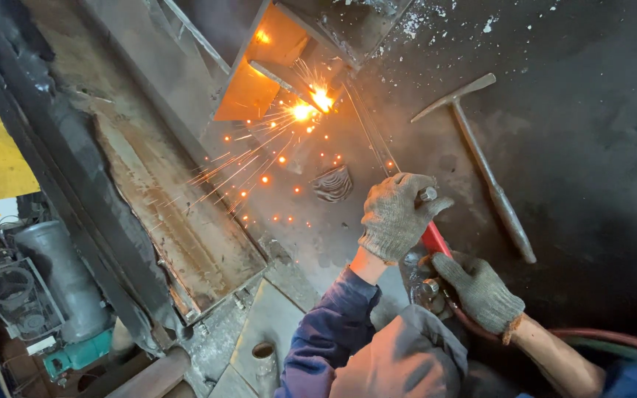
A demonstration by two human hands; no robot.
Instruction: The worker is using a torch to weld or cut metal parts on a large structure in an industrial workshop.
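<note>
A cutting torch [377,147] runs as a long thin tube from my hands up to a bright flame [322,97]. My left hand [398,215], in a grey knit glove, is closed around the tube just above the red handle [433,239]. My right hand [481,292], also gloved, grips the valve end of the torch lower down. The flame meets a steel bracket [256,81] that glows orange, and sparks [259,158] spray down and to the left.
A chipping hammer [484,166] lies on the dark floor to the right. Red and green hoses [613,339] trail off bottom right. A rusty steel plate [178,214] lies left of the sparks. A grey motor [53,287] stands at far left.
</note>
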